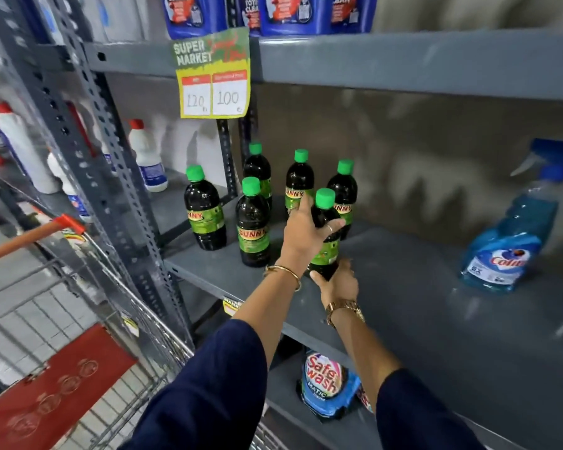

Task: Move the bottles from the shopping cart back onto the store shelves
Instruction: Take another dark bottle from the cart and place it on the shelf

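A dark bottle with a green cap and green label (325,222) stands at the front of the grey shelf (403,287). My left hand (304,232) grips its upper body, thumb and fingers wrapped around it. My right hand (338,280) holds its base from below and the right. Several matching bottles stand behind and to the left, such as one (252,222) beside my left wrist and one (205,209) further left. The wire shopping cart (78,319) with an orange handle is at the lower left; its inside shows a red panel.
A blue spray bottle (507,232) stands on the same shelf at the right, with bare shelf between it and my hands. A price sign (213,76) hangs from the shelf above. White bottles (147,157) sit at the left. A detergent pouch (325,384) lies on the lower shelf.
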Tool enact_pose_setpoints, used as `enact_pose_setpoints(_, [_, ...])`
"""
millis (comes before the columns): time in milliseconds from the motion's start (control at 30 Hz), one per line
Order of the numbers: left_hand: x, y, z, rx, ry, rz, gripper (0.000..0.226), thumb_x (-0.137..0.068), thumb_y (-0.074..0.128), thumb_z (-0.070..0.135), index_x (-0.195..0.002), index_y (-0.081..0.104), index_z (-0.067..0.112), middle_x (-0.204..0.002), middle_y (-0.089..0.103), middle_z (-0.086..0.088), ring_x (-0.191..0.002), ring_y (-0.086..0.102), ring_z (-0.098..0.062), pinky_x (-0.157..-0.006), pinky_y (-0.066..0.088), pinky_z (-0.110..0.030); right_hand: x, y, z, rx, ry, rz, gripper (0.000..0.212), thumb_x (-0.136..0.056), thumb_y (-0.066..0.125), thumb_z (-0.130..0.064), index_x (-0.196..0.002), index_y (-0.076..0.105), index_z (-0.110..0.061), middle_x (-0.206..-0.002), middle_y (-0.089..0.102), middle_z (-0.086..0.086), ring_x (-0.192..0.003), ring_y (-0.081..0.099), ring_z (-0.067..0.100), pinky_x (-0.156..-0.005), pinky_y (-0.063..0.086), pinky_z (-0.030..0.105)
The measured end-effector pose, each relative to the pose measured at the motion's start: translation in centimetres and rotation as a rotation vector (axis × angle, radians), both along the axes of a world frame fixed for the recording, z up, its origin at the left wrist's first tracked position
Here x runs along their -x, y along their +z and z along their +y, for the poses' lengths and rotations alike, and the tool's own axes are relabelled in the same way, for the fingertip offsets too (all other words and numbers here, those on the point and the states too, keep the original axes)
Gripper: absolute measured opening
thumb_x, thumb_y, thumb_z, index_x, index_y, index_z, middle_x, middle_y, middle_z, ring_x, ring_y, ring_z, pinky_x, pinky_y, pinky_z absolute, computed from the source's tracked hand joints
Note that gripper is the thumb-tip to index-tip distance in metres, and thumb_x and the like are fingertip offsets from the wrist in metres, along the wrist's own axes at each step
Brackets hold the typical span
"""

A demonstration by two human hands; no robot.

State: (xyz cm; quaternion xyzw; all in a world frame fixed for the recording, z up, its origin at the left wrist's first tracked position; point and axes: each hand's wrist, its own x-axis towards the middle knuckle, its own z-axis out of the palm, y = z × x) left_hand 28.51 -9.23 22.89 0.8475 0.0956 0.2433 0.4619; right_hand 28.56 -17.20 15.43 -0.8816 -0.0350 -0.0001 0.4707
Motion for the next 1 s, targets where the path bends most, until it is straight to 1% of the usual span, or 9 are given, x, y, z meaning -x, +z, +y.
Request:
enact_pose_setpoints(167, [0.6, -2.1, 0.1, -0.063, -0.036, 0.096, 0.091, -0.074, 0.075, 0.029, -0.145, 0.019, 0.017, -0.133, 0.053, -0.015, -0.126, 0.044, -0.032, -0.102, 0.040, -0.041, 1.4, -0.3, -0.6, 0.004, -0.001, 0.069, 0.064, -0.077, 0.071, -0.004, -0.129, 0.033, -0.001, -0.122, 0.058, 0.022, -0.113, 0.055, 0.036, -0.091, 0.047, 0.040])
enact_pose_setpoints(267, [1.6, -3.1, 0.7, 0.034, -0.038, 0.090, 0.102, -0.072, 0.074, 0.037, -0.148, 0.008, 0.021, -0.137, 0.052, -0.010, -0.128, 0.048, -0.026, -0.105, 0.043, -0.040, 3.0, -0.5, -0.8, 0.076, -0.020, 0.063, 0.053, -0.080, 0.067, -0.002, -0.122, 0.036, 0.002, -0.123, 0.055, 0.025, -0.113, 0.053, 0.037, -0.092, 0.046, 0.041])
enact_pose_setpoints(333, [3.0, -3.7, 1.1, 0.031, -0.009, 0.040, 0.093, -0.074, 0.071, 0.040, -0.146, 0.018, 0.016, -0.137, 0.052, -0.008, -0.127, 0.049, -0.023, -0.104, 0.044, -0.040, 4.2, -0.7, -0.7, 0.173, 0.008, 0.030, 0.049, -0.083, 0.066, -0.006, -0.121, 0.036, 0.002, -0.124, 0.053, 0.025, -0.114, 0.053, 0.038, -0.089, 0.045, 0.039])
enact_pose_setpoints(467, [7.6, -5.3, 2.7, -0.109, 0.184, -0.035, 0.047, -0.089, 0.057, 0.033, -0.127, 0.047, 0.007, -0.122, 0.060, -0.014, -0.114, 0.055, -0.029, -0.092, 0.044, -0.035, 6.3, -0.6, 0.2, 0.412, 0.125, -0.058, 0.048, -0.087, 0.059, -0.017, -0.125, 0.035, 0.000, -0.128, 0.048, 0.021, -0.115, 0.051, 0.036, -0.091, 0.043, 0.038])
enact_pose_setpoints(567, [10.7, -7.2, 5.3, -0.188, 0.318, -0.053, 0.031, -0.092, 0.052, 0.027, -0.113, 0.054, 0.004, -0.113, 0.063, -0.016, -0.106, 0.057, -0.034, -0.087, 0.044, -0.040, 8.4, -0.5, 1.9, 0.553, 0.266, -0.184, 0.044, -0.089, 0.055, -0.025, -0.124, 0.042, -0.004, -0.129, 0.047, 0.015, -0.117, 0.048, 0.033, -0.092, 0.044, 0.038])
enact_pose_setpoints(667, [14.1, -9.4, 8.5, -0.153, 0.452, -0.011, 0.024, -0.091, 0.053, 0.018, -0.109, 0.056, 0.002, -0.110, 0.063, -0.017, -0.103, 0.057, -0.035, -0.084, 0.042, -0.040, 11.5, -1.9, 4.9, 0.533, 0.382, -0.561, 0.022, -0.078, 0.061, -0.028, -0.092, 0.062, -0.013, -0.096, 0.066, 0.005, -0.095, 0.058, 0.024, -0.066, 0.055, 0.028])
enact_pose_setpoints(767, [17.4, -11.9, 11.2, -0.080, 0.594, 0.018, 0.017, -0.087, 0.053, 0.007, -0.103, 0.057, 0.002, -0.105, 0.062, -0.020, -0.098, 0.056, -0.035, -0.081, 0.039, -0.037, 14.4, -4.4, 8.1, 0.524, 0.656, -0.745, 0.009, -0.076, 0.052, -0.023, -0.071, 0.056, -0.017, -0.071, 0.065, 0.003, -0.074, 0.063, 0.024, -0.057, 0.057, 0.031])
enact_pose_setpoints(900, [21.7, -15.8, 14.0, 0.054, 0.816, 0.091, 0.013, -0.089, 0.044, 0.005, -0.095, 0.054, 0.000, -0.097, 0.061, -0.024, -0.087, 0.056, -0.036, -0.070, 0.036, -0.040, 17.7, -7.8, 10.6, 0.570, 0.918, -0.714, 0.012, -0.068, 0.059, -0.013, -0.058, 0.053, -0.018, -0.058, 0.059, 0.000, -0.057, 0.059, 0.020, -0.042, 0.047, 0.024])
enact_pose_setpoints(1000, [24.8, -19.9, 15.5, 0.147, 0.880, 0.201, 0.015, -0.090, 0.045, 0.006, -0.100, 0.051, -0.004, -0.094, 0.058, -0.024, -0.085, 0.054, -0.033, -0.067, 0.030, -0.033, 19.1, -11.8, 11.3, 0.578, 1.108, -0.611, 0.014, -0.060, 0.068, -0.009, -0.069, 0.060, -0.016, -0.067, 0.065, 0.002, -0.063, 0.064, 0.020, -0.049, 0.055, 0.023])
